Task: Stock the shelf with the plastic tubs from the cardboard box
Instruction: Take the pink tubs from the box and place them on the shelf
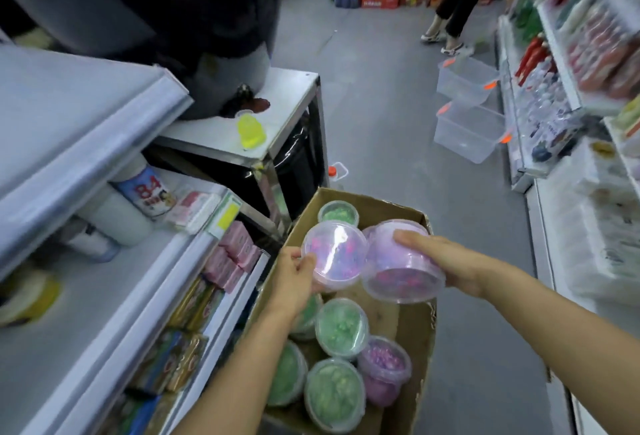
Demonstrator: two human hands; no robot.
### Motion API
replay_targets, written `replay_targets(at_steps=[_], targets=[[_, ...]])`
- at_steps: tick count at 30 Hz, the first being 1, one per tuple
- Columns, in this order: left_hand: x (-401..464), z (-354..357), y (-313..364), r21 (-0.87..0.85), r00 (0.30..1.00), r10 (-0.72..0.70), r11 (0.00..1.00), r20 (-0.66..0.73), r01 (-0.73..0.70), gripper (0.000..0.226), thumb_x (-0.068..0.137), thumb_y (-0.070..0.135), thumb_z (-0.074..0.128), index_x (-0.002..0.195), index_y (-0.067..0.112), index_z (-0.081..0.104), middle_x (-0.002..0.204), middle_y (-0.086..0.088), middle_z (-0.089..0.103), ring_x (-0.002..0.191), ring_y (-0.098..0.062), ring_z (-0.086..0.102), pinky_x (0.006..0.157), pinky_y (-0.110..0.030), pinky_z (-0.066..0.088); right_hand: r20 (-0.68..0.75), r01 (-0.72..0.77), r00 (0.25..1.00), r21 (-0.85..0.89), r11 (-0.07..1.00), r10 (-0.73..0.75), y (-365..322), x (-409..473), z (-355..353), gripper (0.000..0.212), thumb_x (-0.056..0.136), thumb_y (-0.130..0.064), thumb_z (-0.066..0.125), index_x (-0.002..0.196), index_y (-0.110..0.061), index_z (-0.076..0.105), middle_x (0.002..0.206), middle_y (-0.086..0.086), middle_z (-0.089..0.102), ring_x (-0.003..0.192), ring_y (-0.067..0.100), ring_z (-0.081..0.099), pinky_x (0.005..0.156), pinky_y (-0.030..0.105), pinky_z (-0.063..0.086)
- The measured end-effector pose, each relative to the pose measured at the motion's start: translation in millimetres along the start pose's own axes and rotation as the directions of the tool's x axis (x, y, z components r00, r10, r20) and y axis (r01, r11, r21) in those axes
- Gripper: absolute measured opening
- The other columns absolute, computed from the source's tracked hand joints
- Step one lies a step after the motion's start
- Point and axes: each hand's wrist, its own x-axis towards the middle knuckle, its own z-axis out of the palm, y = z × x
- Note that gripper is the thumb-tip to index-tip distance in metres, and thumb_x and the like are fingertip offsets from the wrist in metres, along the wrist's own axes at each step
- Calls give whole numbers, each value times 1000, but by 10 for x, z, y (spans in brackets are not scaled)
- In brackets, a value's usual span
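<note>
Both hands full: left hand (292,279) grips one lidded clear-plastic purple tub (334,254), right hand (446,260) another (401,270) above the cardboard box (412,358). They look light and slick; fingers round the walls beats squeezing lids.

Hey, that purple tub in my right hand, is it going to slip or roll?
The purple tub looks smooth and glossy, so probably slippery. It's round and tilted sideways in the right hand, so it may roll if set down like that.

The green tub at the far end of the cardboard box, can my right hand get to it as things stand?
Probably not yet: the right hand already grips a purple tub, though the green tub itself lies uncovered.
</note>
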Motion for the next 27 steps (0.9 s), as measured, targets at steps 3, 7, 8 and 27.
replay_targets(at_steps=[3, 7, 8, 27], targets=[[-404, -288, 131, -110, 994, 17, 994, -106, -29, 14, 97, 14, 51, 107, 6, 47, 107, -12, 55, 89, -21, 63, 61, -30, 60, 76, 8, 997, 134, 991, -18, -230, -305, 163, 82, 60, -69, 71, 121, -16, 61, 106, 14, 72, 99, 31, 69, 90, 41, 53], [-1084, -658, 291, -246, 981, -15, 969, -191, -34, 22, 97, 16, 51, 114, 3, 47, 107, -15, 53, 83, -29, 68, 58, -31, 60, 147, 16, 988, 246, 969, -54, -431, -781, 403, 77, 64, -65, 69, 120, -13, 64, 111, 17, 70, 103, 34, 67, 90, 45, 52], [-1256, -753, 311, -296, 978, -33, 955, -206, -30, 21, 97, 15, 51, 113, 3, 47, 102, -16, 53, 77, -29, 68, 61, -36, 61, 174, 24, 982, 259, 966, -71, -464, -920, 478, 75, 65, -66, 68, 118, -13, 65, 112, 16, 70, 103, 34, 67, 90, 46, 52], [-4502, -2578, 37, -390, 732, 6, 844, -681, -370, 12, 94, 12, 53, 87, 7, 62, 57, -3, 42, 48, -15, 44, 47, -28, 53, 617, 21, 757, 308, 951, -216, -652, -2959, 2538, 81, 60, -65, 77, 123, -17, 63, 120, 16, 66, 106, 38, 64, 83, 50, 53]])
